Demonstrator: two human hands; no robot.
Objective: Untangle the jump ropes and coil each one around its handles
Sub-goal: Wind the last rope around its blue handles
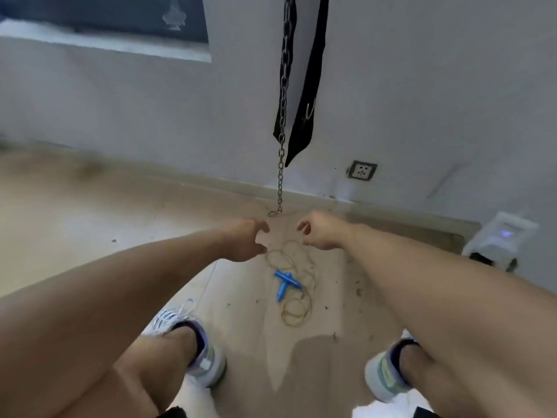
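On the far left, a pale floor (75, 212) runs back to a white wall (150, 95), with a dark window (105, 16) at the top corner. A thin white cord (208, 280) trails over the floor from under the left forearm down to a small loop beside the left shoe (187, 342).

The left hand (244, 239) reaches forward and down, fingers and thumb curved apart in an open claw, with nothing plainly between them; whether it touches the white cord is not clear. A metal chain (281, 140) hangs down the wall above the gap between the hands, its end link lying at the foot of the wall, and a black strap (307, 95) hangs beside it.

Below and between the two hands, a jump rope lies on the floor: yellowish rope (297, 309) in loose overlapping loops, with two blue handles (286, 282) crossed over each other in the middle of the tangle. Neither hand touches the loops or the handles.

The right hand (319, 233) hangs above the upper loops, wrist bent, fingers curled loosely downward; blur hides whether the fingertips pinch anything. A wall socket (361, 171) sits low on the wall beyond it. The right shoe (388, 372) stands near the bottom edge, and a white device (500, 239) sits at the wall on the far right.
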